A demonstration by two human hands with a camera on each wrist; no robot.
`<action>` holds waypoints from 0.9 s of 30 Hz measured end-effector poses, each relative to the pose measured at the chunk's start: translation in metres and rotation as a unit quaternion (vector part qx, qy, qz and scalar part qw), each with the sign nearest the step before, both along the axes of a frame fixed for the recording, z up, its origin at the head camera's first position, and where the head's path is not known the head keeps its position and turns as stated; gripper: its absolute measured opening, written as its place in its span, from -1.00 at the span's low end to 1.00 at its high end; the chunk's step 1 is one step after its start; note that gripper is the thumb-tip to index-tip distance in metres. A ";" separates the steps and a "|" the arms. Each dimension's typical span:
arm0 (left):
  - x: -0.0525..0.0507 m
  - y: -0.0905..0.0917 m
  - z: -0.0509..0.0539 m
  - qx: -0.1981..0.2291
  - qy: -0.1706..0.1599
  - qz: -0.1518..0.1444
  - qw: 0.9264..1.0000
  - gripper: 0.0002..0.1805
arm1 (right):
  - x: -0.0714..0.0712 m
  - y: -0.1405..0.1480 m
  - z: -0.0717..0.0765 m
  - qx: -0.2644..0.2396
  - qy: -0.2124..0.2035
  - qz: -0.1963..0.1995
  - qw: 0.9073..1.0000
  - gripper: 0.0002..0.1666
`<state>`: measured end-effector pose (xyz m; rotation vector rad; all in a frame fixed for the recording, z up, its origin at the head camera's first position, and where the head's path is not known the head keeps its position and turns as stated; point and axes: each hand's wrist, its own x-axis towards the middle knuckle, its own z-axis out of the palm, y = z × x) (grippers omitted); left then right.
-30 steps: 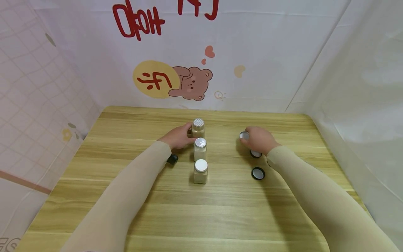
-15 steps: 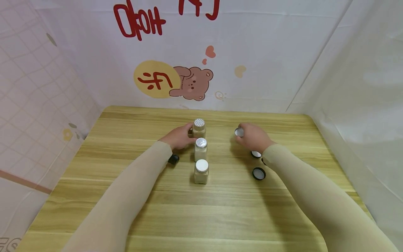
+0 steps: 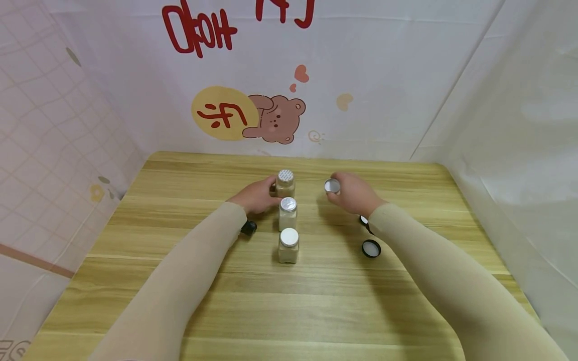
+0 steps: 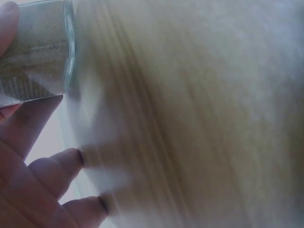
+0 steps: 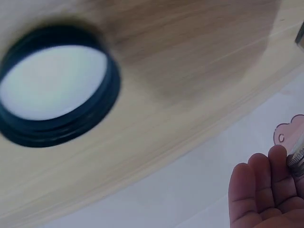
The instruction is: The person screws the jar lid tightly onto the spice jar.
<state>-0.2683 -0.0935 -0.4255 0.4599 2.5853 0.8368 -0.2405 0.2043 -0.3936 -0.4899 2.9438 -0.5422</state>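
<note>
Three square glass jars stand upright in a row. My left hand (image 3: pixel 259 196) holds the far jar (image 3: pixel 285 186) by its side, fingers and thumb around it. That glass (image 4: pixel 33 57) shows pale tan contents in the left wrist view. Closer to me are the middle jar (image 3: pixel 287 215), with a shiny silver top, and the near jar (image 3: pixel 288 248), with a white top. My right hand (image 3: pixel 356 193) pinches a round lid (image 3: pixel 332 186) above the table, its pale inside towards the head camera. Only its ridged metallic edge (image 5: pixel 297 162) shows in the right wrist view.
A black-rimmed lid (image 3: pixel 371 248) lies inside up on the wooden table (image 3: pixel 289 311). Another black lid (image 3: pixel 363 219) is partly hidden by the right cuff. Under the left cuff shows a small black object (image 3: pixel 249 228) of unclear kind. A printed white sheet (image 3: pixel 384 65) hangs behind.
My right hand has moved left with the lid, closer to the far jar, and the lid's inside has turned more into view. The left hand and the jars have stayed put.
</note>
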 end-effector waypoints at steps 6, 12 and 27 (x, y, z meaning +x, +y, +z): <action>-0.001 0.000 -0.002 0.002 0.002 -0.003 1.000 -0.20 | -0.003 -0.009 0.002 0.003 0.009 0.012 1.000 -0.40; -0.002 0.000 -0.002 -0.001 0.004 -0.006 1.000 -0.18 | -0.006 -0.019 0.003 0.010 0.034 0.029 0.999 -0.38; -0.002 0.000 -0.002 -0.007 0.007 -0.010 1.000 -0.15 | -0.008 -0.043 0.017 0.012 0.048 0.052 0.997 -0.41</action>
